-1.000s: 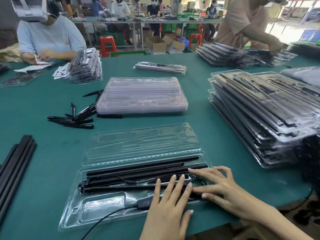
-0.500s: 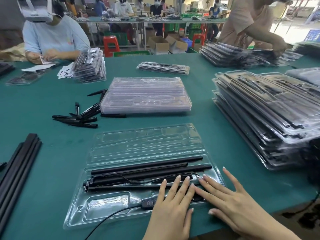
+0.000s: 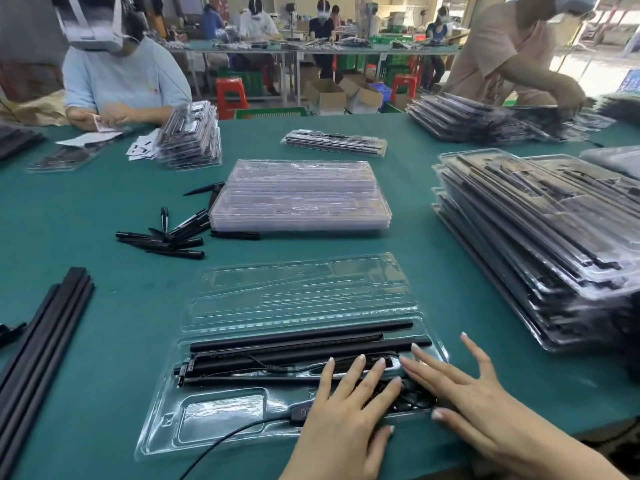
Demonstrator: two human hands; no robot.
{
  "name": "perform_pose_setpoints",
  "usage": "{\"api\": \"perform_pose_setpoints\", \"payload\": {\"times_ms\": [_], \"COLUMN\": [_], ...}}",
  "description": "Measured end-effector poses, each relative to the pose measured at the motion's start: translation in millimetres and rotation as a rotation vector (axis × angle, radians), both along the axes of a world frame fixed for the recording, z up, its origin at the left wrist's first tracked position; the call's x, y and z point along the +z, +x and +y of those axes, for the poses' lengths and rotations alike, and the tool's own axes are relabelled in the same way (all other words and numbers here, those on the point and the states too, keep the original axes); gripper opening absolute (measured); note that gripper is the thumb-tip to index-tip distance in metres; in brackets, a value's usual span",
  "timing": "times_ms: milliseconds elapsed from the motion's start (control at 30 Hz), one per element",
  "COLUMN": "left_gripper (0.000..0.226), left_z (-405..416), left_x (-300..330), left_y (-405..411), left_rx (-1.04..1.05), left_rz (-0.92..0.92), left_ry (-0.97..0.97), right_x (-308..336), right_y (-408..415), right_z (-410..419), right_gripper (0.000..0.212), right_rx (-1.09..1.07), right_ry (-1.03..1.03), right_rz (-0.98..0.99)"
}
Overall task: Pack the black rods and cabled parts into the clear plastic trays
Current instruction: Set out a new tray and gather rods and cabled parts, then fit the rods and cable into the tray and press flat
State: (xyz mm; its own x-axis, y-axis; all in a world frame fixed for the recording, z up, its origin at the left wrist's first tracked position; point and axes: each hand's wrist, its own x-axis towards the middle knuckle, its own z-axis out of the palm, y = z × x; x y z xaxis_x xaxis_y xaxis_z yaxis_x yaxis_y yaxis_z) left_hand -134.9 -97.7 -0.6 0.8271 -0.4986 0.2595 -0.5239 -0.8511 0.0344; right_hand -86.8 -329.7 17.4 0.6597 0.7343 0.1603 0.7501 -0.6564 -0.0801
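Both hands are laid flat, fingers straight, nothing grasped: the left hand (image 3: 346, 407) and right hand (image 3: 460, 393) press the coiled cable (image 3: 408, 398) into the open tray (image 3: 162, 403). The black rods (image 3: 298, 344) lie crosswise just beyond the fingertips, right hand nearer their far ends.

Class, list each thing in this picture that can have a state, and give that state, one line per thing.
Open tray: lid flap folded back, rods inside.
Rods: lying flat in the tray.
Cable: trails over the tray's near edge.
Left hand: flat, pressing on the tray.
Right hand: flat, fingers spread.
Empty trays: stacked.
Packed trays: closed, stacked.
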Motion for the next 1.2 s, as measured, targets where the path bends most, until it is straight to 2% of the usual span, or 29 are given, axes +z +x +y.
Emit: {"api": "perform_pose_setpoints", "payload": {"times_ms": [133, 267, 367, 467, 600, 667, 767, 900, 967, 1033, 1100, 1133, 1200], "left_gripper": [0.058, 0.059, 0.059, 0.057, 0.056, 0.058, 0.059, 0.058, 0.057, 0.057, 0.056, 0.056, 0.055], "left_z": [-1, 0, 0, 0, 0, 0, 0, 1, 1, 1, 2, 2, 1], "left_x": [1, 0, 0, 0, -1, -1, -1, -1, -2, -1, 1, 2, 3], "left_y": [1, 2, 2, 1, 1, 1, 2, 1, 1, 1, 1, 1, 0], "left_rx": [-0.007, 0.004, 0.021, 0.029, 0.022, 0.019, 0.025, 0.037, 0.035, 0.034, 0.037, 0.039, 0.045], "left_rz": [0.043, 0.054, 0.037, 0.026, 0.04, 0.056, 0.062, 0.065, 0.072, 0.088, 0.104, 0.114, 0.124], "left_ry": [0.0, 0.012, 0.017, 0.016, 0.025, 0.031, 0.034, 0.04, 0.046, 0.048, 0.044, 0.046, 0.044], "right_x": [13, 14, 20, 27, 40, 40, 33, 31, 30, 28, 28, 31, 45], "right_y": [15, 33, 65, 113, 155, 162, 168, 179, 184, 185, 183, 182, 177], "right_z": [10, 27, 39, 55, 95, 118, 139, 148, 149, 149, 150, 150, 149], "right_gripper": [0.045, 0.045, 0.04, 0.048, 0.045, 0.047, 0.05, 0.054, 0.057, 0.061, 0.062, 0.061, 0.06], "right_rx": [-0.064, -0.028, -0.216, -0.381, -0.311, -0.28, -0.271, -0.304, -0.283, -0.268, -0.274, -0.283, -0.295], "right_ry": [0.13, 0.105, 0.24, 0.223, 0.213, 0.135, -0.022, 0.023, -0.044, -0.17, -0.185, -0.166, -0.148], "right_rz": [0.045, -0.032, 0.144, 0.263, 0.355, 0.41, 0.359, 0.267, 0.239, 0.283, 0.342, 0.319, 0.15]}}
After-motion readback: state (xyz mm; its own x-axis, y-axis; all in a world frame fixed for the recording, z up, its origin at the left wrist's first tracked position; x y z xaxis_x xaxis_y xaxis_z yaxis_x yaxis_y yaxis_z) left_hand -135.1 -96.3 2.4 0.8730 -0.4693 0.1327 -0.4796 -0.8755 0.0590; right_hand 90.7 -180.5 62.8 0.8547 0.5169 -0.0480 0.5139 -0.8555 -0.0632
